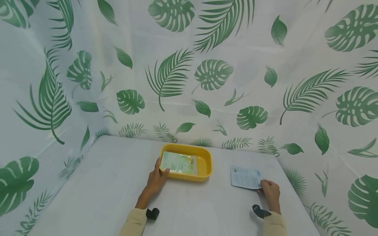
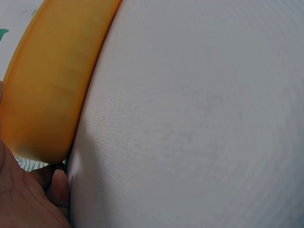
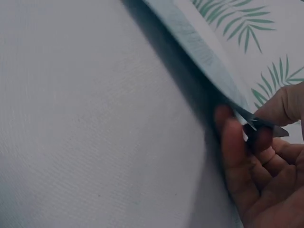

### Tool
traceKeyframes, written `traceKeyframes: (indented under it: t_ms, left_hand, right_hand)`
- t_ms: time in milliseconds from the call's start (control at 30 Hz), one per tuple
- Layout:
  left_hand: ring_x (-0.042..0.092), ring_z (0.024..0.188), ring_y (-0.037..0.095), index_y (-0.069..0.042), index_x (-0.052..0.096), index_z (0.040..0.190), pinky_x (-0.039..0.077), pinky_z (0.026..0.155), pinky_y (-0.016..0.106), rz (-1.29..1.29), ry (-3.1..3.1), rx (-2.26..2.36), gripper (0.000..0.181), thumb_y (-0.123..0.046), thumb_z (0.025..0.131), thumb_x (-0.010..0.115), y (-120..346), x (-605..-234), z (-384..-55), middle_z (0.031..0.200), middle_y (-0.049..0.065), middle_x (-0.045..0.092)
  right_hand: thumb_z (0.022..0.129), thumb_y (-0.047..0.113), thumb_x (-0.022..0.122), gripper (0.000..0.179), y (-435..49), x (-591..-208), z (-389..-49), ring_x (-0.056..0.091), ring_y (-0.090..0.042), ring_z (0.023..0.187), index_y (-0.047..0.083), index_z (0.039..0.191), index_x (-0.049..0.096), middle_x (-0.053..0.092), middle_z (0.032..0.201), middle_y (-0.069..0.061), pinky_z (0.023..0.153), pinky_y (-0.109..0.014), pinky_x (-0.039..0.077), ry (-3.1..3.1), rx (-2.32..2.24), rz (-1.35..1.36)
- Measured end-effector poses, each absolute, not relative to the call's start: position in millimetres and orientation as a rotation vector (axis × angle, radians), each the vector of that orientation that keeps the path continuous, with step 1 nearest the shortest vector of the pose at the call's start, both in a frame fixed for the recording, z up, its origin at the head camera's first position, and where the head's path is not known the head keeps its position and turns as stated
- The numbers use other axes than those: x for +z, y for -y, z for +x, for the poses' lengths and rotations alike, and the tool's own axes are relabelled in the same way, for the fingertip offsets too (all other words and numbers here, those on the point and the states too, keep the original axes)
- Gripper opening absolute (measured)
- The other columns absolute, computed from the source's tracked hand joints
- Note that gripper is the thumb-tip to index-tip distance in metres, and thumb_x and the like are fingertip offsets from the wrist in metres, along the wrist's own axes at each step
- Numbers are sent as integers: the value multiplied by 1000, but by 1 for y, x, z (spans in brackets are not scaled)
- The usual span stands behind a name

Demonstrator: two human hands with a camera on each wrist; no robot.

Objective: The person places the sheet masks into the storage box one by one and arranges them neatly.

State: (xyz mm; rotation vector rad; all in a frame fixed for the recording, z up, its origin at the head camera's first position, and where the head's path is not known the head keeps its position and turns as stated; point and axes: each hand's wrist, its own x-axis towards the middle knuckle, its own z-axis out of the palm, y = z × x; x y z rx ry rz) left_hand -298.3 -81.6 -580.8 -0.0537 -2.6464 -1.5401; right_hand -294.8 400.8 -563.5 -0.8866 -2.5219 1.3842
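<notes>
A yellow plastic tray (image 1: 184, 177) with rounded corners stands on the table, and a flat green-and-white pouch (image 1: 177, 162) lies inside, toward its left. My left hand (image 1: 156, 179) grips the tray's front left corner, thumb at the front rim and fingers along the left side. To the right of the tray is a flat light blue pouch (image 1: 245, 177) with printed text and a barcode. My right hand (image 1: 271, 190) pinches its near right corner between thumb and fingers. In the right wrist view the pouch (image 3: 190, 45) slants above the cloth, its edge caught at the fingertips.
White cloth covers the table (image 1: 206, 206). Behind and at both sides hang white curtains (image 1: 224, 108) printed with green leaves, meeting the table's edges. A dark strap-on wrist device (image 1: 152, 213) sits at the left sleeve, and another device (image 1: 261, 212) at the right.
</notes>
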Motion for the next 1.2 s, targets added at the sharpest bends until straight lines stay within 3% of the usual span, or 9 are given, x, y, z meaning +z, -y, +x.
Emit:
traceKeyframes:
  t_ms: [100, 200, 367, 433, 533, 700, 867, 1100, 1200]
  left_hand:
    - [39, 133, 53, -12, 12, 157, 33, 107, 61, -47, 2643, -1554, 76, -44, 100, 50, 81, -580, -297, 149, 33, 36]
    - [39, 134, 53, -12, 12, 157, 33, 107, 61, -46, 2637, -1555, 76, -44, 99, 50, 81, -579, -296, 149, 33, 36]
    - [41, 132, 53, -10, 13, 156, 34, 106, 61, -67, 2624, -1541, 75, -42, 99, 51, 81, -582, -296, 147, 34, 38]
    - [42, 131, 53, -9, 13, 156, 34, 106, 61, -81, 2623, -1528, 75, -41, 99, 51, 81, -583, -297, 146, 35, 39]
    - [41, 132, 51, -10, 12, 156, 34, 107, 60, -83, 2635, -1531, 76, -43, 99, 51, 81, -582, -299, 147, 34, 38]
    - [38, 134, 52, -12, 10, 157, 32, 108, 61, -53, 2649, -1546, 76, -44, 100, 50, 81, -580, -299, 150, 33, 35]
    - [37, 136, 51, -12, 8, 157, 32, 109, 60, -60, 2654, -1554, 76, -43, 100, 50, 81, -579, -300, 151, 32, 34]
    - [36, 136, 51, -12, 8, 157, 31, 109, 61, -52, 2650, -1567, 77, -44, 100, 50, 81, -579, -301, 151, 32, 34]
    - [37, 136, 51, -12, 8, 157, 31, 109, 61, -50, 2658, -1557, 77, -46, 100, 49, 82, -579, -301, 152, 31, 34]
  right_hand:
    - [92, 25, 41, 60, -402, -559, -289, 58, -38, 108, -17, 135, 41, 46, 133, -36, 90, -39, 51, 2557, 1451, -824]
    - [95, 26, 39, 64, -406, -554, -285, 41, -48, 128, -19, 139, 31, 37, 138, -38, 111, -56, 31, 2630, 1540, -767]
    - [93, 15, 45, 68, -419, -556, -281, 61, -33, 106, -5, 152, 17, 33, 142, -37, 91, -35, 53, 2652, 1691, -698]
    - [92, 7, 46, 72, -423, -557, -278, 63, -19, 95, 6, 156, 12, 29, 147, -37, 78, -26, 55, 2611, 1790, -649]
    - [93, 1, 42, 70, -426, -555, -274, 62, -9, 91, 9, 157, 14, 21, 153, -37, 76, -23, 55, 2616, 1900, -578]
    - [98, 13, 48, 55, -422, -556, -270, 65, -19, 102, -6, 148, 34, 26, 153, -32, 79, -27, 56, 2670, 1888, -566]
    - [96, 35, 59, 60, -416, -565, -270, 52, -35, 120, -6, 137, 47, 43, 143, -30, 75, -27, 55, 2706, 1579, -676]
    - [89, 38, 70, 83, -410, -569, -273, 47, -46, 125, -5, 147, 29, 41, 138, -34, 97, -49, 46, 2665, 1507, -779]
    - [88, 35, 71, 80, -409, -566, -273, 56, -39, 113, -9, 143, 34, 48, 134, -34, 90, -43, 50, 2670, 1521, -790]
